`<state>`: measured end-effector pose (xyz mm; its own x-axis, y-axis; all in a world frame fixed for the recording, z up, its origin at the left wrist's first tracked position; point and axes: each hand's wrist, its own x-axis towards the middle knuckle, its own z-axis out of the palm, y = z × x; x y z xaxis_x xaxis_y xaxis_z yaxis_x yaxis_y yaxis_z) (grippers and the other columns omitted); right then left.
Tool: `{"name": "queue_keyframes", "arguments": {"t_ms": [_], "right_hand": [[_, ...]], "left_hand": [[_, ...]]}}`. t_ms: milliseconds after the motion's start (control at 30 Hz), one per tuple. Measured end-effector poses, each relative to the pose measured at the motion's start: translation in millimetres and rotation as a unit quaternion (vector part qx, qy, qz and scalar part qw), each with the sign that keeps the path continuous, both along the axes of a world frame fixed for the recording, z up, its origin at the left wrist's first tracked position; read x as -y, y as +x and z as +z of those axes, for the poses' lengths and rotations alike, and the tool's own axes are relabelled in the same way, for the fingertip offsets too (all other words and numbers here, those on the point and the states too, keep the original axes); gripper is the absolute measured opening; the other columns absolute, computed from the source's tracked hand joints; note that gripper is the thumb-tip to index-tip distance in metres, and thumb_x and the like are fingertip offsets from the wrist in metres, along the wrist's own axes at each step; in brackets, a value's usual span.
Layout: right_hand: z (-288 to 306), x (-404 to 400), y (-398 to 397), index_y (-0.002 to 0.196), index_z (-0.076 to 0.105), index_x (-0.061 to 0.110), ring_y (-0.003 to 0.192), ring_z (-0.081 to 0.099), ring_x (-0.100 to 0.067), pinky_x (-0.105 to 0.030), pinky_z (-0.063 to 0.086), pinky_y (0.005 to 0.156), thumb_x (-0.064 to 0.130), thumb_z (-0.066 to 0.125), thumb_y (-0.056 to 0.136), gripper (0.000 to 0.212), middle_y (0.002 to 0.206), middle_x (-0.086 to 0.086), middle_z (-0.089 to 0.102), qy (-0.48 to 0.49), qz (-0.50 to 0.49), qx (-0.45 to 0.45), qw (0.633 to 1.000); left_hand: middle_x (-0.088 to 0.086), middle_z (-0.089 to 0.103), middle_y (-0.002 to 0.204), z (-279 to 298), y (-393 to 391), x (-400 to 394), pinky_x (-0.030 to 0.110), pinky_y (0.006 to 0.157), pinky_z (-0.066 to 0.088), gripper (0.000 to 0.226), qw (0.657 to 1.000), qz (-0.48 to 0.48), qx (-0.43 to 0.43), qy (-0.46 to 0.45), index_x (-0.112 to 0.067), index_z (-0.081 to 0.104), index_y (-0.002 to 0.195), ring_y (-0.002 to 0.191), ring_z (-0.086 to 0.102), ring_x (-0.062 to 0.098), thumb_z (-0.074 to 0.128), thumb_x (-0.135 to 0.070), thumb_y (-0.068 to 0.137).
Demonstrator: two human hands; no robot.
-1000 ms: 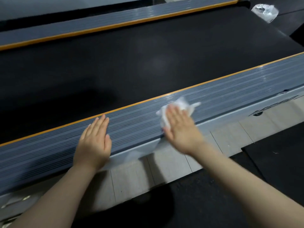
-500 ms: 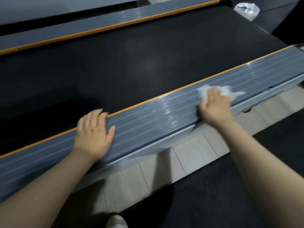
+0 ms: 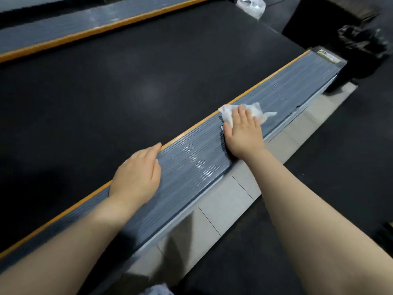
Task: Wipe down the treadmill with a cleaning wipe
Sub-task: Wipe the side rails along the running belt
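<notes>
Right hand (image 3: 244, 133) flat, fingers straight and close together, pressing the white cleaning wipe (image 3: 251, 112) onto the ribbed grey side rail (image 3: 191, 165) of the treadmill. Left hand (image 3: 138, 175) resting palm-down on the same rail, fingers together, tips at the orange edge strip (image 3: 255, 90). Bare rail running on to the far-right end cap (image 3: 328, 58); black belt (image 3: 148, 81) to the left, pale floor tiles (image 3: 223, 205) near right. Compared with half a second ago, wipe nearer the orange strip; hands closer together.
</notes>
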<state>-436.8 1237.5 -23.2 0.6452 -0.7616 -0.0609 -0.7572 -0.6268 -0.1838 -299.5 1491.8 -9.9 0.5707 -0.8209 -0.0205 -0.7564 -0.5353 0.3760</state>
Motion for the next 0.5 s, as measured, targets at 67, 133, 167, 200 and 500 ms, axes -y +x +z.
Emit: {"name": "queue_keyframes", "arguments": {"t_ms": [67, 133, 167, 200, 500], "right_hand": [[-2, -23, 3, 0.154, 0.017, 0.007, 0.150, 0.009, -0.029, -0.042, 0.004, 0.119, 0.045, 0.017, 0.098, 0.068, 0.162, -0.013, 0.012, -0.015, 0.057, 0.010, 0.998], [1, -56, -2, 0.153, 0.024, 0.006, 0.150, 0.014, -0.031, -0.044, 0.005, 0.121, 0.049, 0.017, 0.097, 0.071, 0.161, -0.014, 0.018, -0.018, 0.171, 0.024, 0.985], [1, -74, -6, 0.153, 0.024, 0.007, 0.150, 0.014, -0.030, -0.045, 0.006, 0.122, 0.048, 0.021, 0.098, 0.069, 0.161, -0.013, 0.019, -0.015, 0.238, 0.023, 0.971], [2, -91, -10, 0.154, 0.022, 0.009, 0.150, 0.011, -0.028, -0.044, 0.005, 0.122, 0.047, 0.024, 0.100, 0.067, 0.162, -0.011, 0.016, -0.006, 0.292, 0.014, 0.956], [6, 16, -33, 0.155, 0.019, 0.010, 0.151, 0.010, -0.026, -0.039, 0.001, 0.122, 0.066, 0.005, 0.095, 0.084, 0.163, -0.009, 0.013, 0.007, 0.051, -0.018, 0.999]], "left_hand": [[0.001, 0.051, 0.145, 1, 2, 1, 0.037, 0.107, 0.039, 0.049, 1.000, -0.016, -0.004, 0.002, -0.015, 0.039, 0.149, 0.135, 0.044, 0.018, 0.037, -0.018, 0.101], [0.003, 0.049, 0.147, 0, 3, 1, 0.034, 0.111, 0.035, 0.050, 1.000, -0.029, -0.001, 0.007, -0.013, 0.038, 0.150, 0.138, 0.042, 0.018, 0.034, -0.018, 0.101], [0.004, 0.048, 0.148, 0, 3, 0, 0.033, 0.112, 0.033, 0.051, 0.999, -0.035, 0.002, 0.015, -0.011, 0.037, 0.150, 0.139, 0.041, 0.018, 0.031, -0.018, 0.100], [0.004, 0.046, 0.150, 1, 4, 0, 0.032, 0.113, 0.031, 0.053, 0.999, -0.042, 0.008, 0.025, -0.011, 0.036, 0.151, 0.140, 0.039, 0.018, 0.028, -0.019, 0.099], [-0.005, 0.031, 0.158, 4, 3, 5, 0.021, 0.115, 0.011, 0.056, 0.997, -0.041, -0.020, 0.058, -0.019, 0.022, 0.156, 0.148, 0.021, 0.008, 0.030, -0.020, 0.101]]}}
